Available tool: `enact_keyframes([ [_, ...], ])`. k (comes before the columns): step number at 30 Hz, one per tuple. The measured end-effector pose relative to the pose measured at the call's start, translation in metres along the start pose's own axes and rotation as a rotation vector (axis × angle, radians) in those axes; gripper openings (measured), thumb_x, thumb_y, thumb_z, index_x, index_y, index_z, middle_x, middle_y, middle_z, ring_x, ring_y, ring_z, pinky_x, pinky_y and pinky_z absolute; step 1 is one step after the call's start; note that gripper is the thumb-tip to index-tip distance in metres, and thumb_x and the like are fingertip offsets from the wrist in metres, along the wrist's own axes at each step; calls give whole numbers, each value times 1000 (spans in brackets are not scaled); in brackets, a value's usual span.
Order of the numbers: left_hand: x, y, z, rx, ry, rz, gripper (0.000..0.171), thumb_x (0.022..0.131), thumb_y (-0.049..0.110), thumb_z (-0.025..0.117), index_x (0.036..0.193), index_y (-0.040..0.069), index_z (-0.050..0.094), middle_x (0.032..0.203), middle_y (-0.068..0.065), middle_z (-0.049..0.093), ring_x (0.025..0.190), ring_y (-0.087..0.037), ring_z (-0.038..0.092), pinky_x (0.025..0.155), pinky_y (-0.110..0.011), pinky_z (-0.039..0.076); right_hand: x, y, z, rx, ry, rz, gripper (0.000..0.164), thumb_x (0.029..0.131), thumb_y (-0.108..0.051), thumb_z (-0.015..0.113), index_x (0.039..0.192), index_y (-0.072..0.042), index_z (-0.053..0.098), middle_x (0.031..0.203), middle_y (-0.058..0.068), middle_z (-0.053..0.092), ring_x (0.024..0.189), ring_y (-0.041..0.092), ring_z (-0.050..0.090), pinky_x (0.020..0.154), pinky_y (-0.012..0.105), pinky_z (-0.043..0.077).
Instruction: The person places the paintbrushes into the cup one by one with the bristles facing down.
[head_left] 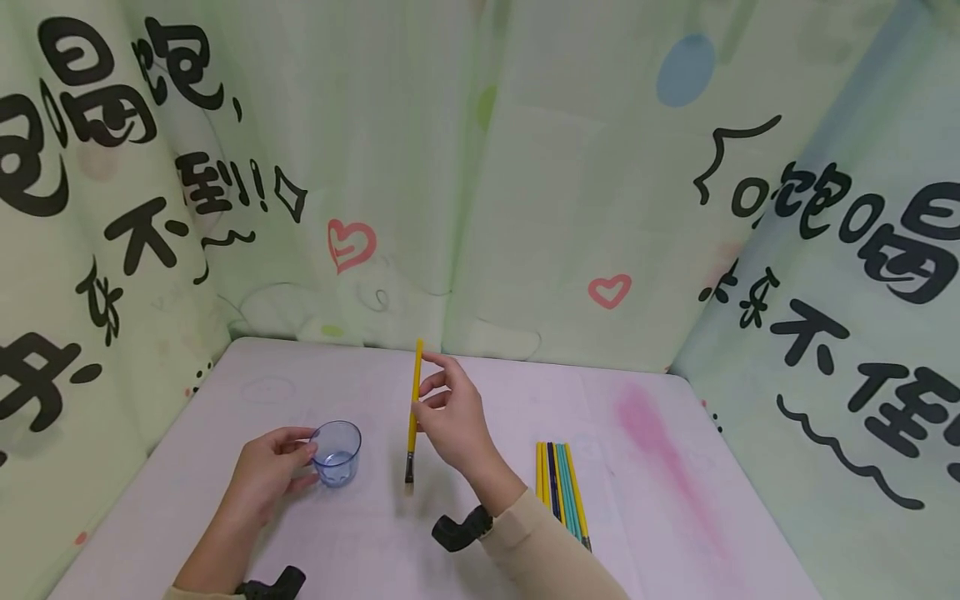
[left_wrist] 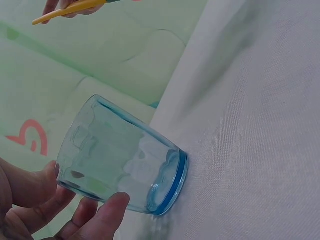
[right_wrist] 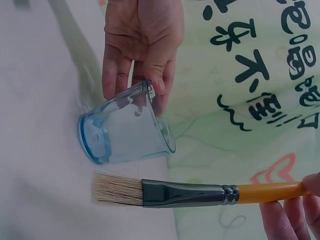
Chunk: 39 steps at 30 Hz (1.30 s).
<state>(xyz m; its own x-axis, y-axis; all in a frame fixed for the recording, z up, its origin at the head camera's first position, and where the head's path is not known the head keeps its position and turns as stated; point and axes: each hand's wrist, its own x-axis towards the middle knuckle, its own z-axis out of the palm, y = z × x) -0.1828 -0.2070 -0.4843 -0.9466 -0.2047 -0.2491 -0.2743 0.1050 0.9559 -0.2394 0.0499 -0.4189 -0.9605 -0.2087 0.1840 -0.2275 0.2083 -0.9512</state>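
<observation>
A clear bluish drinking glass (head_left: 337, 457) stands on the table, left of the middle. My left hand (head_left: 264, 468) holds it from the left side, thumb at the rim and fingers along the wall, as the left wrist view shows. To the right of the glass, my right hand (head_left: 459, 408) pinches a flat paintbrush (head_left: 415, 385) by its yellow handle. Its pale bristles (right_wrist: 117, 189) point down over the table, and the handle end points up and away. In the right wrist view a dark metal ferrule (right_wrist: 182, 193) joins bristles and handle.
Several more brushes (head_left: 562, 492) with yellow, dark and teal handles lie side by side to the right of my right forearm. A white cloth covers the table (head_left: 480, 575), with a pink streak (head_left: 660, 442) on its right. Pale green printed curtains (head_left: 525, 208) surround the table's back and sides.
</observation>
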Motion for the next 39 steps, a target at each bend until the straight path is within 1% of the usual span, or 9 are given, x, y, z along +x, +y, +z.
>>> enact_keyframes([
  [4,0,1,1,10,-1,-4,40,107,5,64,145,-7,59,112,-14,62,96,-16,64,81,-38,70,7,2,4,-9,-3,-18,66,94,6,68,152,-24,55,107,9,62,84,17,69,70,36,70],
  [6,0,1,1,13,-1,-6,40,107,5,63,145,-7,59,113,-14,62,97,-17,64,82,-38,70,10,2,6,-6,-2,-24,66,94,7,68,151,-24,56,107,9,62,84,17,69,70,34,70],
  [14,1,1,1,8,-4,-7,41,107,6,64,146,-7,58,115,-15,63,98,-17,65,82,-38,70,20,-1,18,23,-19,-47,67,95,8,68,152,-26,56,109,12,62,87,19,68,74,40,70],
  [24,1,1,1,5,-1,-3,41,107,5,64,145,-9,58,115,-16,63,98,-17,65,81,-37,70,29,-9,31,80,-32,-69,66,97,4,70,152,-29,57,108,9,63,86,16,67,73,35,70],
  [29,0,0,1,6,-2,-4,41,107,5,64,145,-9,58,116,-17,64,98,-18,64,81,-38,70,30,-17,39,123,-32,-106,67,98,3,71,154,-30,56,109,8,63,88,15,69,77,39,71],
  [31,1,0,1,11,-3,-9,41,107,5,64,145,-8,58,116,-17,64,98,-18,64,81,-38,70,31,-20,43,141,-28,-122,67,98,3,71,154,-31,56,109,7,62,89,14,69,78,38,71],
  [34,1,-2,0,16,-2,-14,40,107,5,64,145,-8,58,116,-18,64,99,-18,65,81,-38,70,32,-24,50,173,-20,-143,68,98,4,71,153,-34,56,109,6,62,91,14,68,80,43,71],
  [38,1,-2,0,17,-1,-12,40,107,6,63,145,-7,58,121,-22,64,99,-18,66,82,-37,70,32,-27,60,179,-15,-153,69,98,3,71,152,-38,57,109,3,63,92,11,68,81,40,71],
  [39,0,-2,0,17,-1,-12,40,107,6,63,145,-7,58,122,-23,64,99,-19,66,82,-37,70,32,-27,63,174,-17,-155,69,98,3,71,152,-39,57,108,3,63,92,10,68,80,37,70],
])
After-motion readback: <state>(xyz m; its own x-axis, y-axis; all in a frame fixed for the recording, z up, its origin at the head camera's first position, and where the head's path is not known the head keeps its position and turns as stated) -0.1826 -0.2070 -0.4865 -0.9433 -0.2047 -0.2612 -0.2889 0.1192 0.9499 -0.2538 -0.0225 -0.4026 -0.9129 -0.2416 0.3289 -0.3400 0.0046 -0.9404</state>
